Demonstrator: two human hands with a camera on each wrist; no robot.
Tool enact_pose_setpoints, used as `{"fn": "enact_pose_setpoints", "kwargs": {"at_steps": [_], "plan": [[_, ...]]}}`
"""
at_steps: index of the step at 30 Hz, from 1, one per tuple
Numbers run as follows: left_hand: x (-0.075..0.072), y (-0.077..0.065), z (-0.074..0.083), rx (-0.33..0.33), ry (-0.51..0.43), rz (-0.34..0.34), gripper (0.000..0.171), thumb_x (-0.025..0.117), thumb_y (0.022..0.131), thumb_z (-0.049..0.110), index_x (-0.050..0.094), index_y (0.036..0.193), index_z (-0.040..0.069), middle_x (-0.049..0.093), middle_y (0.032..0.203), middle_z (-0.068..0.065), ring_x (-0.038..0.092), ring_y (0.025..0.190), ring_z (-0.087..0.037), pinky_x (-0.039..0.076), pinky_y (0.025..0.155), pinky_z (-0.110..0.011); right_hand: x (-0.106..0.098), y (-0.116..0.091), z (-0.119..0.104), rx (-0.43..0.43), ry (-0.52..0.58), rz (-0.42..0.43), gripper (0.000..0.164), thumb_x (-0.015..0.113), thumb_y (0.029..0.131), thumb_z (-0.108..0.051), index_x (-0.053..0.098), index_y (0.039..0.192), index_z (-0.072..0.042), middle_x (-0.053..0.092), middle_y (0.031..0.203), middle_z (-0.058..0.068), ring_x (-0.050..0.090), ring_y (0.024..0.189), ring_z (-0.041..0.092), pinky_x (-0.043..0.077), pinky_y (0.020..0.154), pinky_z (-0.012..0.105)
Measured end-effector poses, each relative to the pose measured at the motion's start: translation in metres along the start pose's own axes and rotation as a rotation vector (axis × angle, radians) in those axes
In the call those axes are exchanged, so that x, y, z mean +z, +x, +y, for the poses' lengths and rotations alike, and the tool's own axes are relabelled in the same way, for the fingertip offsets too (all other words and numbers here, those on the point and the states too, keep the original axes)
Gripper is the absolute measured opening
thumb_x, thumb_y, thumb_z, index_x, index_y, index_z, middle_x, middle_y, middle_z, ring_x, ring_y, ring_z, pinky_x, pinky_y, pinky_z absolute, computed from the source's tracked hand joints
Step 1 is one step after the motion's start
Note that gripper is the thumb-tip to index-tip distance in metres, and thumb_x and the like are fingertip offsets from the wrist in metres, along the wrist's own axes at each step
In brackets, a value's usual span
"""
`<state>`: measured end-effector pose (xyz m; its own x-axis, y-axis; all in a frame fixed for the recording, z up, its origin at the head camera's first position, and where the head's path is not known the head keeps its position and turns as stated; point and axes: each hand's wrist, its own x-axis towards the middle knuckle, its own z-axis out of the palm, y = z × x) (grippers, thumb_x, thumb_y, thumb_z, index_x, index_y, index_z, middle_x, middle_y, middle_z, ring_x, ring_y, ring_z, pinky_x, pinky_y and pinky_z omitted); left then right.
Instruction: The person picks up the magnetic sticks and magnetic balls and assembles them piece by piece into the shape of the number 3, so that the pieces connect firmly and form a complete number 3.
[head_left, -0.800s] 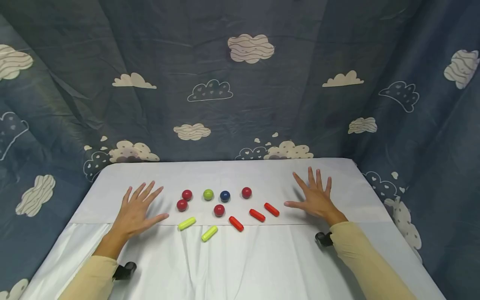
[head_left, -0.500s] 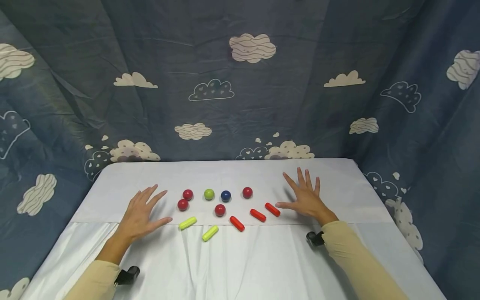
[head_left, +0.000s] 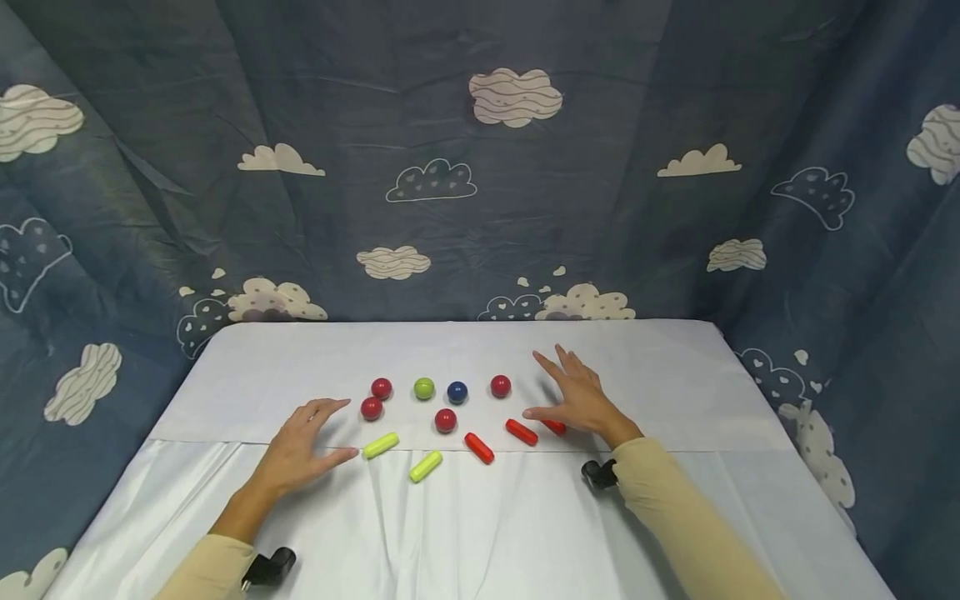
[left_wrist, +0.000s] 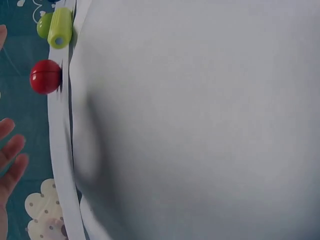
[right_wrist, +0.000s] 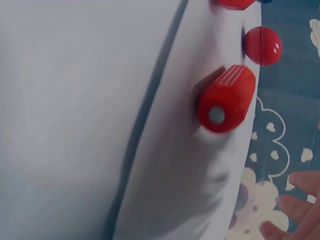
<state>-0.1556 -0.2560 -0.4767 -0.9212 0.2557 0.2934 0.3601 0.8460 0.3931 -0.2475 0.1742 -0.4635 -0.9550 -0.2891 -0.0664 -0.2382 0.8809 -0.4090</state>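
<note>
My left hand [head_left: 300, 450] hovers over the table's left side, fingers loosely bent, thumb apart, holding nothing. Nearest to it is a yellow-green cylinder [head_left: 381, 445]; a second yellow-green cylinder [head_left: 426, 467] lies beyond. On the right, my right hand [head_left: 581, 402] is spread above a red cylinder [head_left: 555, 427], partly hiding it, and grips nothing. Two more lie to its left, a middle red cylinder [head_left: 521, 432] and a left red cylinder [head_left: 479, 447]. In the right wrist view a red cylinder [right_wrist: 227, 99] shows a round grey spot on its end.
Behind the cylinders sit several red balls, among them a front red ball [head_left: 446, 420] and a right red ball [head_left: 501, 386]. Between them are a green ball [head_left: 423, 388] and a blue ball [head_left: 457, 392]. A cloud-patterned curtain [head_left: 600, 208] borders the white table [head_left: 480, 533].
Both hands have moved inward, the left to the right and slightly nearer, the right to the left over the rightmost red cylinder. Their fingers are less spread. The balls and cylinders stay put.
</note>
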Motion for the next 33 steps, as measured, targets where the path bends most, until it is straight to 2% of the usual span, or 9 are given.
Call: {"fn": "enact_pose_setpoints", "kwargs": {"at_steps": [7, 11, 15, 17, 26, 33], "plan": [[0.009, 0.003, 0.007, -0.043, -0.074, -0.062, 0.064, 0.078, 0.078, 0.038, 0.055, 0.131, 0.011, 0.057, 0.123, -0.008, 0.059, 0.096, -0.023, 0.048, 0.083, -0.047, 0.005, 0.015, -0.010, 0.032, 0.077, -0.086, 0.100, 0.076, 0.071, -0.057, 0.027, 0.153, -0.026, 0.015, 0.159, 0.017, 0.018, 0.141, 0.044, 0.023, 0.101, 0.070], [0.012, 0.006, 0.012, -0.077, -0.129, -0.087, 0.058, 0.078, 0.078, 0.035, 0.059, 0.126, 0.009, 0.062, 0.110, -0.006, 0.058, 0.087, -0.020, 0.048, 0.076, -0.040, 0.005, 0.021, -0.016, 0.020, 0.146, -0.123, 0.092, 0.079, 0.075, -0.046, 0.033, 0.150, -0.021, 0.028, 0.154, 0.017, 0.030, 0.138, 0.040, 0.032, 0.102, 0.062], [0.015, 0.007, 0.014, -0.130, -0.196, -0.115, 0.050, 0.079, 0.078, 0.031, 0.062, 0.119, 0.008, 0.062, 0.096, -0.002, 0.055, 0.079, -0.015, 0.046, 0.071, -0.033, 0.004, 0.029, -0.022, 0.043, 0.251, -0.157, 0.083, 0.082, 0.076, -0.032, 0.041, 0.146, -0.018, 0.042, 0.144, 0.016, 0.046, 0.125, 0.035, 0.045, 0.095, 0.053], [0.018, 0.008, 0.013, -0.142, -0.218, -0.125, 0.047, 0.079, 0.078, 0.029, 0.063, 0.117, 0.008, 0.062, 0.095, -0.001, 0.054, 0.077, -0.013, 0.046, 0.070, -0.030, 0.003, 0.033, -0.024, 0.049, 0.274, -0.172, 0.079, 0.083, 0.076, -0.027, 0.044, 0.144, -0.017, 0.046, 0.140, 0.016, 0.050, 0.119, 0.034, 0.048, 0.091, 0.050], [0.029, 0.013, 0.016, -0.156, -0.259, -0.147, 0.040, 0.080, 0.077, 0.021, 0.066, 0.113, 0.010, 0.065, 0.100, 0.000, 0.053, 0.078, -0.012, 0.045, 0.069, -0.029, 0.000, 0.051, -0.029, 0.098, 0.346, -0.267, 0.066, 0.081, 0.078, -0.020, 0.051, 0.137, -0.016, 0.052, 0.132, 0.015, 0.050, 0.116, 0.032, 0.046, 0.094, 0.049], [0.035, 0.014, 0.019, -0.153, -0.274, -0.147, 0.036, 0.080, 0.076, 0.015, 0.068, 0.110, 0.007, 0.065, 0.094, 0.002, 0.051, 0.074, -0.011, 0.043, 0.066, -0.026, 0.001, 0.058, -0.035, 0.104, 0.326, -0.291, 0.061, 0.082, 0.076, -0.016, 0.056, 0.131, -0.014, 0.057, 0.122, 0.013, 0.052, 0.106, 0.029, 0.046, 0.093, 0.047]]}}
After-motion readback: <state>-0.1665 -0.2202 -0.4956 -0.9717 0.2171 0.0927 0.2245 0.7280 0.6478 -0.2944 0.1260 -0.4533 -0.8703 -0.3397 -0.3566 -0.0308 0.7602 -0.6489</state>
